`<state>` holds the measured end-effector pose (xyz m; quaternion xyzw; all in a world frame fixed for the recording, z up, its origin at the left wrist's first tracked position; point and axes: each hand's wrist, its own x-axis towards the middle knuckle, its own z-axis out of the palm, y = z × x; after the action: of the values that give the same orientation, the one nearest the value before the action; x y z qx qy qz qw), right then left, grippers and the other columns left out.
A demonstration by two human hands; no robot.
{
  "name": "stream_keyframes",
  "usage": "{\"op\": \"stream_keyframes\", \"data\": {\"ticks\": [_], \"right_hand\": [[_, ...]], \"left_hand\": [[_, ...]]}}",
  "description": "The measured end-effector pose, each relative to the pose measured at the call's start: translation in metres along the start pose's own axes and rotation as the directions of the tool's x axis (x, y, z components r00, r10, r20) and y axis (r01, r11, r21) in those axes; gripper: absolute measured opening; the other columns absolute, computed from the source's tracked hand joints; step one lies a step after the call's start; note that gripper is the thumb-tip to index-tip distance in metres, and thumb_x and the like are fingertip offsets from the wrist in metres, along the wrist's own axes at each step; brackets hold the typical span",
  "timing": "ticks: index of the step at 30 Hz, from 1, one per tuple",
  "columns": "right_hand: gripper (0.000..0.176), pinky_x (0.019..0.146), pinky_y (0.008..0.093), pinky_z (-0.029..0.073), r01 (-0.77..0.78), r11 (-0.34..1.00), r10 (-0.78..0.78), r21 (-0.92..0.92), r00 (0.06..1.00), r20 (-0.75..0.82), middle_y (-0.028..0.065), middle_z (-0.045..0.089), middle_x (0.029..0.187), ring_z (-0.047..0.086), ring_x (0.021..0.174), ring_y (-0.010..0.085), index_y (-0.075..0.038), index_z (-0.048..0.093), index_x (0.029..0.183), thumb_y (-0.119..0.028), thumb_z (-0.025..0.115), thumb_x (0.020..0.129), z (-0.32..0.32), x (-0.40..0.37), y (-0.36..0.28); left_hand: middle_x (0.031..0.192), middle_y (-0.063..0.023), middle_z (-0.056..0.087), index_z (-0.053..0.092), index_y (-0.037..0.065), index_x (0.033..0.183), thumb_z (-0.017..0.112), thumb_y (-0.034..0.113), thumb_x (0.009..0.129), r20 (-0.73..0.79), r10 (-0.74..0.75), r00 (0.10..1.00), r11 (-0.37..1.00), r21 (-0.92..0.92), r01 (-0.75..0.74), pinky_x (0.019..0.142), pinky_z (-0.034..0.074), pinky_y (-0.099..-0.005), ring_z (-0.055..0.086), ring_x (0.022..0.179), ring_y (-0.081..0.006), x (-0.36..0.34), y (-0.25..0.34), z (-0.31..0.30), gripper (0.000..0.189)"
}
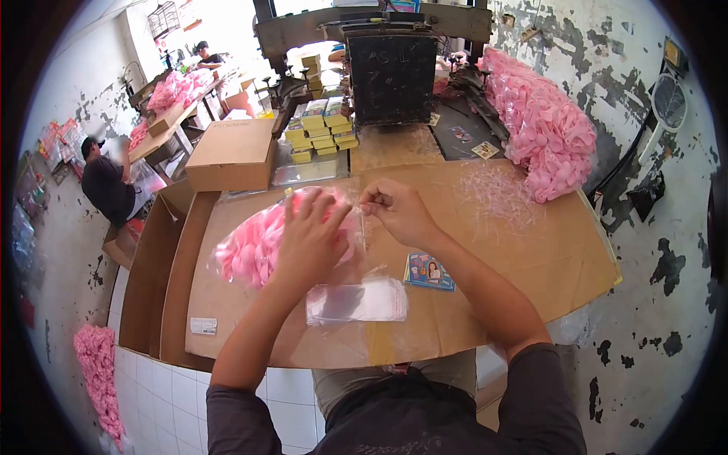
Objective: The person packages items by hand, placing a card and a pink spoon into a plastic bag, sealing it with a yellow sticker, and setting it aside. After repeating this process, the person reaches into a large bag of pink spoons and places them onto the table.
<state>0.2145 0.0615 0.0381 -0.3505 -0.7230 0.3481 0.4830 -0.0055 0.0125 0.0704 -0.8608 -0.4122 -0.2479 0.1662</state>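
A clear plastic bag of pink items (254, 246) lies on the cardboard-covered table, left of centre. My left hand (312, 231) rests over the bag's right part, its fingers spread. Just right of the bag, my right hand (390, 208) pinches at the bag's edge; what lies between its fingertips is too small to make out. Below my hands is a stack of clear plastic sleeves (356, 302). Beside it, a blue printed card pack (429, 271) lies under my right forearm.
Clear plastic strips (500, 199) are heaped at the right, near large pink bags (538, 125). Behind stand a closed cardboard box (231, 155), yellow-edged card stacks (322, 125) and a black machine (390, 80). One person (110, 178) sits at the left; another is farther back.
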Motion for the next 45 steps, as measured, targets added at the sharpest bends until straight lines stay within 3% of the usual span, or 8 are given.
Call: {"op": "stream_keyframes", "data": {"ticks": [5, 8, 17, 20, 23, 29, 38, 45], "right_hand": [[0.008, 0.084, 0.0292, 0.055, 0.196, 0.971, -0.181, -0.134, 0.977, 0.117, 0.0062, 0.068, 0.101, 0.065, 0.094, 0.0123, 0.004, 0.065, 0.104, 0.003, 0.068, 0.096, 0.011, 0.012, -0.051], [0.008, 0.087, 0.029, 0.054, 0.088, 0.99, -0.098, 0.113, 0.992, 0.078, 0.0068, 0.066, 0.104, 0.065, 0.097, 0.0127, 0.005, 0.064, 0.105, 0.004, 0.066, 0.098, 0.015, 0.017, -0.056], [0.01, 0.098, 0.0316, 0.056, 0.091, 0.988, -0.095, 0.126, 0.995, 0.024, 0.0068, 0.064, 0.102, 0.068, 0.107, 0.0172, 0.004, 0.065, 0.102, 0.012, 0.062, 0.096, 0.014, -0.018, -0.022], [0.006, 0.087, 0.0323, 0.057, 0.175, 0.985, -0.175, -0.011, 0.982, -0.067, 0.0086, 0.067, 0.103, 0.069, 0.098, 0.0184, 0.001, 0.068, 0.101, 0.003, 0.068, 0.095, 0.016, -0.023, -0.015], [0.008, 0.082, 0.0361, 0.058, 0.052, 0.997, -0.061, -0.059, 0.984, -0.167, 0.01, 0.067, 0.103, 0.069, 0.094, 0.0243, -0.001, 0.067, 0.098, -0.001, 0.072, 0.092, 0.017, -0.022, -0.012], [0.017, 0.088, 0.0376, 0.05, 0.419, 0.623, -0.512, -0.661, 0.857, 0.061, 0.0069, 0.066, 0.101, 0.065, 0.101, 0.0255, -0.007, 0.071, 0.099, -0.009, 0.078, 0.083, 0.017, -0.03, -0.04], [0.02, 0.085, 0.0355, 0.047, 0.473, 0.362, -0.481, -0.803, 0.833, 0.274, 0.0064, 0.064, 0.099, 0.061, 0.098, 0.0225, -0.003, 0.069, 0.096, -0.012, 0.07, 0.078, 0.025, -0.033, -0.025], [0.027, 0.085, 0.0368, 0.047, 0.483, 0.381, -0.485, -0.788, 0.83, 0.274, 0.0099, 0.06, 0.098, 0.06, 0.096, 0.026, -0.003, 0.064, 0.101, -0.015, 0.069, 0.077, 0.039, -0.031, -0.008]], "left_hand": [[0.127, -0.0142, 0.061, 0.072, 0.005, 0.115, 0.072, 0.022, 0.084, 0.045, -0.111, 0.993, 0.994, 0.014, 0.11, 0.122, 0.02, -0.0659, 0.049, 0.136, -0.0342, -0.012, 0.01, -0.037, 0.035], [0.118, -0.0089, 0.066, 0.072, 0.006, 0.103, 0.078, 0.027, 0.084, -0.034, -0.137, 0.99, 0.99, -0.033, 0.136, 0.121, 0.024, -0.0633, 0.055, 0.129, -0.0288, -0.01, 0.004, -0.029, 0.029], [0.1, -0.0042, 0.068, 0.076, 0.01, 0.093, 0.08, 0.03, 0.083, -0.037, -0.176, 0.984, 0.97, -0.178, 0.167, 0.122, 0.023, -0.0556, 0.061, 0.114, -0.0245, -0.003, 0.011, -0.02, 0.023], [0.097, -0.0039, 0.067, 0.077, 0.01, 0.091, 0.077, 0.028, 0.085, -0.013, -0.133, 0.991, 0.977, -0.171, 0.128, 0.12, 0.026, -0.0548, 0.061, 0.111, -0.0235, -0.004, 0.005, -0.01, 0.019], [0.093, -0.0032, 0.066, 0.077, 0.011, 0.091, 0.077, 0.026, 0.084, -0.047, -0.089, 0.995, 0.985, -0.15, 0.082, 0.119, 0.028, -0.0521, 0.061, 0.107, -0.022, -0.005, 0.002, -0.003, 0.017], [0.089, -0.0011, 0.064, 0.077, 0.011, 0.09, 0.077, 0.023, 0.082, -0.081, -0.087, 0.993, 0.988, -0.134, 0.076, 0.119, 0.029, -0.0488, 0.061, 0.102, -0.0202, -0.012, 0.003, 0.005, 0.014], [0.088, -0.0013, 0.062, 0.075, 0.011, 0.086, 0.079, 0.022, 0.079, -0.114, -0.068, 0.991, 0.991, -0.126, 0.053, 0.117, 0.03, -0.0486, 0.061, 0.101, -0.0193, -0.018, 0.006, 0.011, 0.014], [0.088, -0.0009, 0.061, 0.074, 0.011, 0.086, 0.08, 0.02, 0.076, -0.117, -0.039, 0.992, 0.988, -0.151, 0.021, 0.117, 0.03, -0.049, 0.061, 0.1, -0.02, -0.024, 0.005, 0.015, 0.014]]}}
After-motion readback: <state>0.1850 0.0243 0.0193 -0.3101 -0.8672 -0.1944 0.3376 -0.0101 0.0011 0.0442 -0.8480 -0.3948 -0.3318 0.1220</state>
